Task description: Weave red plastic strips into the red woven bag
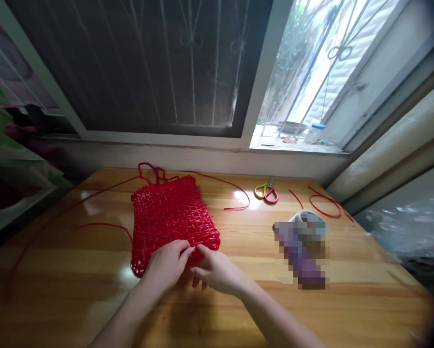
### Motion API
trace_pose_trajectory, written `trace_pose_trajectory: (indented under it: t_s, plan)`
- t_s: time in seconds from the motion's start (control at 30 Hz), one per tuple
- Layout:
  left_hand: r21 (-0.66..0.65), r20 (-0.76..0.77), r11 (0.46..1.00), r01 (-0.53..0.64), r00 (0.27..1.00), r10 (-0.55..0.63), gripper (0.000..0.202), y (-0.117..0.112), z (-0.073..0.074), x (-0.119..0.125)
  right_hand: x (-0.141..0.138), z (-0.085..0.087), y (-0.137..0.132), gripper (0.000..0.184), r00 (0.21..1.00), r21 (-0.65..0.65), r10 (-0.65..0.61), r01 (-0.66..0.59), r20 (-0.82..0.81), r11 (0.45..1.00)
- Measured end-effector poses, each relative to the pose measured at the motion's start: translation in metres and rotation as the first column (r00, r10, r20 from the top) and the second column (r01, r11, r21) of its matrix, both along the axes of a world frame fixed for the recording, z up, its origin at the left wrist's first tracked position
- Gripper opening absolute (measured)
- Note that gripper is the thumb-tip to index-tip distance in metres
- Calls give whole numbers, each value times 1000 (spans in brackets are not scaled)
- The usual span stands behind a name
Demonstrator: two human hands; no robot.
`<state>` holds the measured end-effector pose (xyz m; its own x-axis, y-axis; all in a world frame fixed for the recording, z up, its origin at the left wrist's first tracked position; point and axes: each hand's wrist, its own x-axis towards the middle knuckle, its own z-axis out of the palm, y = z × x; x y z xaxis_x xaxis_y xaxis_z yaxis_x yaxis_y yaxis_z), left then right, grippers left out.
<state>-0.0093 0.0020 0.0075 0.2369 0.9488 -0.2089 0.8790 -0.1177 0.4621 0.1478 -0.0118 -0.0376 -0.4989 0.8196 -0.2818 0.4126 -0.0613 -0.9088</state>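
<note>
The left hand (pixel 169 262) grasps the near edge of the red woven piece (pixel 171 212); the right hand (pixel 220 271) touches it, its grip unclear. Scissors (pixel 271 195) lie farther right.

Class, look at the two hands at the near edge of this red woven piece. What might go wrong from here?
1. The left hand and right hand work close together at the near edge of the red woven piece; a hard tug there might distort its open weave.
2. The loose red strand on its left could tangle if the piece is turned.
</note>
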Motion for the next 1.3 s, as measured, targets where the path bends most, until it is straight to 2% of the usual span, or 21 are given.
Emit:
trace_pose_trajectory:
  t_s: [0.1, 0.27, 0.43, 0.5, 0.57, 0.63, 0.67, 0.77, 0.83, 0.87, 1.03, 1.1, 1.3]
  plan:
    - [14, 3, 1000, -20, 1000, 20, 26, 0, 0, 0, -2, -2, 6, 17, 983, -38, -164, 162, -77, 986]
    - [53, -57, 999, -13, 998, 16, 26, 2, -4, 1, -3, -2, 16, 15, 909, -102, -377, 364, -179, 926]
    - [114, -89, 993, -16, 996, 27, 29, 2, -9, 8, 1, -5, 22, 22, 893, -53, -389, 387, -225, 921]
    - [121, -22, 992, -30, 999, 33, 27, 1, -10, 10, 5, -7, 24, 24, 891, 10, -393, 406, -227, 914]
    - [183, 95, 983, -21, 995, 4, 24, -1, -10, 11, 10, -9, 28, 25, 878, 90, -413, 444, -244, 891]
    - [332, 202, 943, 16, 976, -87, 22, -2, -8, 10, 15, -11, 34, 26, 844, 117, -438, 490, -309, 864]
    - [415, 223, 908, 51, 962, -156, 23, -2, -8, 9, 18, -12, 37, 26, 815, 91, -454, 515, -359, 852]
    - [561, 179, 809, 177, 928, -327, 47, 2, -11, 5, 23, -17, 44, 30, 703, -37, -515, 574, -490, 818]
    - [574, 124, 785, 231, 924, -362, 61, 6, -17, 3, 25, -20, 47, 32, 649, -70, -549, 610, -527, 789]
    - [580, 97, 778, 243, 927, -363, 61, 8, -22, 2, 25, -22, 48, 32, 630, -69, -562, 630, -536, 773]
    - [623, 3, 743, 243, 950, -312, 37, 13, -41, 6, 25, -29, 49, 30, 552, -59, -615, 716, -564, 696]
    - [640, 2, 736, 221, 957, -290, 35, 12, -42, 8, 27, -31, 51, 29, 518, -49, -638, 754, -569, 655]
    - [654, 15, 726, 211, 956, -292, 30, 12, -42, 8, 39, -35, 58, 31, 344, -70, -718, 876, -605, 478]
